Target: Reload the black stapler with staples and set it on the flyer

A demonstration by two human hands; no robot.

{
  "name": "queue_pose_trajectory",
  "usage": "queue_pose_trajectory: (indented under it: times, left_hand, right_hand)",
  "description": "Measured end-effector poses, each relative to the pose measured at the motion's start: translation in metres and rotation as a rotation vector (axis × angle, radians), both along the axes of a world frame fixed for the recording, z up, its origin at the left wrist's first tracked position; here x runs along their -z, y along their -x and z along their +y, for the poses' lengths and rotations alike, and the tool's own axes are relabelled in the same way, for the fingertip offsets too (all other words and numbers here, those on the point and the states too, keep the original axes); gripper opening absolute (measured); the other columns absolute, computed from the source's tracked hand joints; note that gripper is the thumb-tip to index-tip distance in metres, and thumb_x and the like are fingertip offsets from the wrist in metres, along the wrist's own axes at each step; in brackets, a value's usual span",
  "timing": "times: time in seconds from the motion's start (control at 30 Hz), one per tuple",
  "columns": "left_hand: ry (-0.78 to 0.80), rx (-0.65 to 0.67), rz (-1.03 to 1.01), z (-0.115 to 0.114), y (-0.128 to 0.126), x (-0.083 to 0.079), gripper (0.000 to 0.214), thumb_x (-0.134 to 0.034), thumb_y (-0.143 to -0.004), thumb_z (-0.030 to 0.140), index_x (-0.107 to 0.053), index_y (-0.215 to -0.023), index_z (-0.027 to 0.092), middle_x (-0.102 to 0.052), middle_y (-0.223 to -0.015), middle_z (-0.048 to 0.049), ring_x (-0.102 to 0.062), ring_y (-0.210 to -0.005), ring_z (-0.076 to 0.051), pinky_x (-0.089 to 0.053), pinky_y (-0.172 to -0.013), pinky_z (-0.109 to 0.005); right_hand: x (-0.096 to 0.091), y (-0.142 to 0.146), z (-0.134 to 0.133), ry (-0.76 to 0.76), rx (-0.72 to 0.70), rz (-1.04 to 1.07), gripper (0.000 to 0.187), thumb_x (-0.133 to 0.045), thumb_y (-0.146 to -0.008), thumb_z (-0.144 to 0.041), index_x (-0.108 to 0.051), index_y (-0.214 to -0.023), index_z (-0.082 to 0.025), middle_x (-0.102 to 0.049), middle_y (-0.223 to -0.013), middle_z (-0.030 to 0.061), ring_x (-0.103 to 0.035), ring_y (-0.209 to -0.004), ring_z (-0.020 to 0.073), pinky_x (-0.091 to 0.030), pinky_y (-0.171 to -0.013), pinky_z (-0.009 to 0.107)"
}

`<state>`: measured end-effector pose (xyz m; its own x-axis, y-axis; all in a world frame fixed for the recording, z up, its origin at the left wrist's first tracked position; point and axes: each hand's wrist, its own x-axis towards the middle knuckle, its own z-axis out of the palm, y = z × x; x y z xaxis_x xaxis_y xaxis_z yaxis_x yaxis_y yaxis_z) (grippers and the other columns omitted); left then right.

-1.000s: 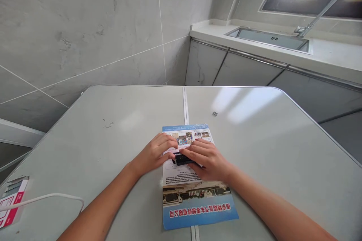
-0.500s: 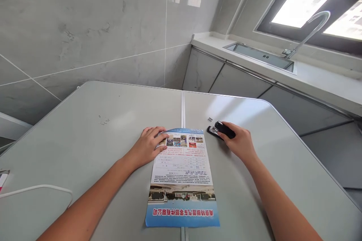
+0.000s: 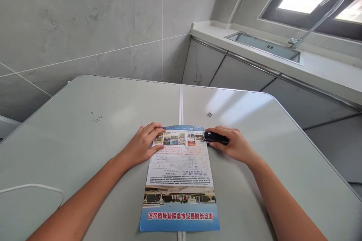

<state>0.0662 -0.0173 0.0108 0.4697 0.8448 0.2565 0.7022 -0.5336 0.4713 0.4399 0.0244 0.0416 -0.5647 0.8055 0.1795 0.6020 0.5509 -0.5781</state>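
A printed flyer (image 3: pixel 181 177) with blue bands, small photos and upside-down lettering lies on the table across its seam. At the flyer's upper left edge, my left hand (image 3: pixel 143 144) grips the paper, with thumb and fingertips over its face. My right hand (image 3: pixel 236 145) is wrapped around a black stapler (image 3: pixel 217 138). The stapler's front end meets the flyer's upper right edge; whether its jaw is pressed down on the paper is hard to tell. Just beyond the stapler lies a small strip of staples (image 3: pixel 209 114).
The pale table (image 3: pixel 118 101) has a raised-looking seam down its middle and dark marks at left. A white cable (image 3: pixel 31 185) curves in near my left forearm. Behind stand a tiled wall, and at right a counter (image 3: pixel 209 30) with sink and tap (image 3: pixel 319 19).
My right hand has brought the stapler left, from beside the flyer to its upper right edge, turning it more level. My left hand still holds the flyer. The view has shifted slightly.
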Motion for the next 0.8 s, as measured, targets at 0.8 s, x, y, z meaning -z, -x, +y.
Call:
queue_pose_trajectory:
  times: [0.8]
  left_hand:
    - [0.068,0.053,0.020,-0.002,-0.001,-0.002,0.044,-0.067,-0.094,0.034,-0.056,-0.135,0.023,-0.056,-0.138,-0.0116,-0.057,-0.123,-0.030,-0.044,-0.103,-0.044]
  right_hand:
    - [0.015,0.019,-0.006,-0.152,0.011,0.026,0.036,-0.056,-0.102,-0.029,-0.065,-0.137,-0.031,-0.074,-0.114,0.0071,-0.067,-0.091,0.0246,-0.053,-0.087,0.045]
